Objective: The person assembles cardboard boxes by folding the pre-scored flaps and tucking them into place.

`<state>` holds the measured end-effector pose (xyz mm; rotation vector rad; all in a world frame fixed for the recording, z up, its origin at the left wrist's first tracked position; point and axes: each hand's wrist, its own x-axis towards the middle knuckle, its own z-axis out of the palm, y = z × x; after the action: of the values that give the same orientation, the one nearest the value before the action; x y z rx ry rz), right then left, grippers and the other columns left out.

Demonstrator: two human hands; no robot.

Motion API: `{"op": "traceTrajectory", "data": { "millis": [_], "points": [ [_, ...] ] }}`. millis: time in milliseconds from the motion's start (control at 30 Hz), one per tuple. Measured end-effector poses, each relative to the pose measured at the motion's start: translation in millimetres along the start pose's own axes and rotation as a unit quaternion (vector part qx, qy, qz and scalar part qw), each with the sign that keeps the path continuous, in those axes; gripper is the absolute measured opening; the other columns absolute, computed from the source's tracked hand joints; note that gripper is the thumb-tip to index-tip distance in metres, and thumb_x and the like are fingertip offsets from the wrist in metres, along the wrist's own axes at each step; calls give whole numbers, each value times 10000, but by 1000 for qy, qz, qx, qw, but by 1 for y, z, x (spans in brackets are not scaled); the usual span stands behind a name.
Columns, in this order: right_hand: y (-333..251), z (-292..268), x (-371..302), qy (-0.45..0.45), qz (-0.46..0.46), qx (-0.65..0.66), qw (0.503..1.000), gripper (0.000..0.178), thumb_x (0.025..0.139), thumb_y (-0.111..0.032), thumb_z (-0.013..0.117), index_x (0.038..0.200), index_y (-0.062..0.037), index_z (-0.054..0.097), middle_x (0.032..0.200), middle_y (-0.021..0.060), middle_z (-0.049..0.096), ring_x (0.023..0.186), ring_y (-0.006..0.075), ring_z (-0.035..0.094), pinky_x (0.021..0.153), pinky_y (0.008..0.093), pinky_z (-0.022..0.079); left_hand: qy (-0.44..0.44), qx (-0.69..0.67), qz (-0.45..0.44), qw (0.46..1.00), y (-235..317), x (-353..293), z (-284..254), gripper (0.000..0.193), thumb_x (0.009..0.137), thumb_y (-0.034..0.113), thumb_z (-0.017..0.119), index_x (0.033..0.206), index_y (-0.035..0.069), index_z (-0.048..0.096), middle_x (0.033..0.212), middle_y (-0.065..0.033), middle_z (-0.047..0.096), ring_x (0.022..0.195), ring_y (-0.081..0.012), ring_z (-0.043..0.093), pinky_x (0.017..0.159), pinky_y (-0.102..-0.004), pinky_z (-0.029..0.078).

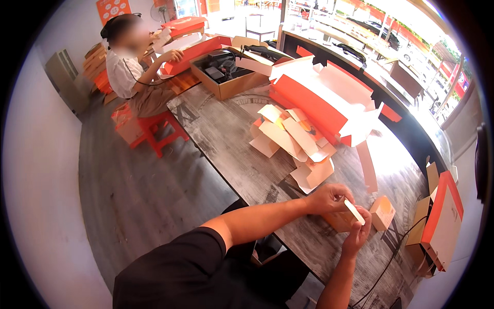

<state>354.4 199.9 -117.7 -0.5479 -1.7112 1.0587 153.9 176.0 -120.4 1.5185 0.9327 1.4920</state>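
Observation:
Both my hands meet over the right part of the table. My left hand [330,199], fingers bent and pinching, grips a small white flat piece [354,212] by its far end. My right hand [358,230] holds the same piece from the near right side, thumb and fingers around it. Whether it is a card or a box flap, I cannot tell. A small orange-brown carton [338,222] shows below my hands, partly hidden by them. Just right of my hands, a second small carton [383,212] stands on the table.
Folded and unfolded small cartons [296,135] lie piled on the table [221,139]. Large open orange-and-white boxes [321,103] and a brown box of black devices [229,87] stand beyond. At right are an upright box [437,221] and a black cable [388,261]. Another person [131,67] sits at far left.

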Motion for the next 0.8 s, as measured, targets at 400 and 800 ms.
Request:
{"op": "traceTrajectory", "data": {
  "millis": [400, 800],
  "points": [
    [-3, 0, 0, 8, 60, 39, 997, 304, 1015, -217, 576, 1242, -16, 554, 1229, 97, 599, 1153, 179, 564, 1026, 328, 430, 78, 142, 168, 972, 9, 2, 0, 404, 771, 338, 895, 1031, 87, 715, 1124, -74, 663, 1082, -240, 640, 933, -360, 516],
    [0, 4, 1, 13, 91, 71, 993, 305, 927, 23, 587, 1219, -55, 541, 1365, 129, 524, 1245, 198, 524, 1068, 333, 416, 53, 108, 132, 984, -1, -2, -1, 334, 829, 278, 861, 1040, 74, 701, 1233, -60, 614, 1007, -129, 608, 746, -258, 514]
  ]
}}
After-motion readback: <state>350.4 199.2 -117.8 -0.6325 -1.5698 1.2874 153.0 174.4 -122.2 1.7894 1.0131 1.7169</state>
